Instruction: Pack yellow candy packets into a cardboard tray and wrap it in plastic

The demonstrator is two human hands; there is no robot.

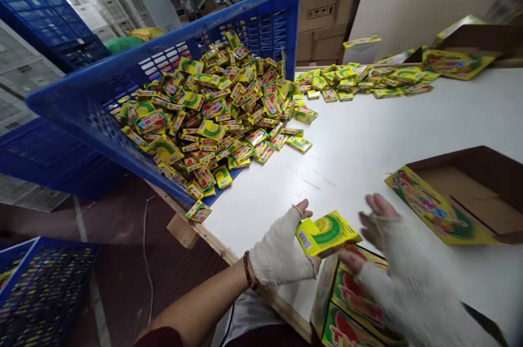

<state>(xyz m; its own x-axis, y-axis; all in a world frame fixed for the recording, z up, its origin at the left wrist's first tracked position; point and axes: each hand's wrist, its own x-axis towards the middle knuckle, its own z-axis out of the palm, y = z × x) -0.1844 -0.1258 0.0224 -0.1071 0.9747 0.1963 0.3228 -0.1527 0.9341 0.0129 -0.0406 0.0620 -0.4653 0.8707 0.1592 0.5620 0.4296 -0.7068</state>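
Observation:
My left hand (286, 246), in a white fingerless glove, is closed around a yellow and green crayon-like small box (329, 230), its barcode end towards the wrist. To the right of that box, my right hand (392, 249), gloved the same way, is smeared by motion. Its fingers are spread, with one fingertip close to the box's lower right edge; whether they touch I cannot tell. Below both hands stand printed display cartons (347, 330), partly hidden by my right forearm. An open display box (443, 208) with a brown inside lies to the right on the white table (347, 156).
A tipped blue crate (171, 31) spills many small yellow boxes (220, 113) onto the table. More lie in a row (359, 80) along the back edge, beside open display boxes (457, 64). Brown cartons (318, 4) stand behind; another blue crate (44, 287) sits lower left.

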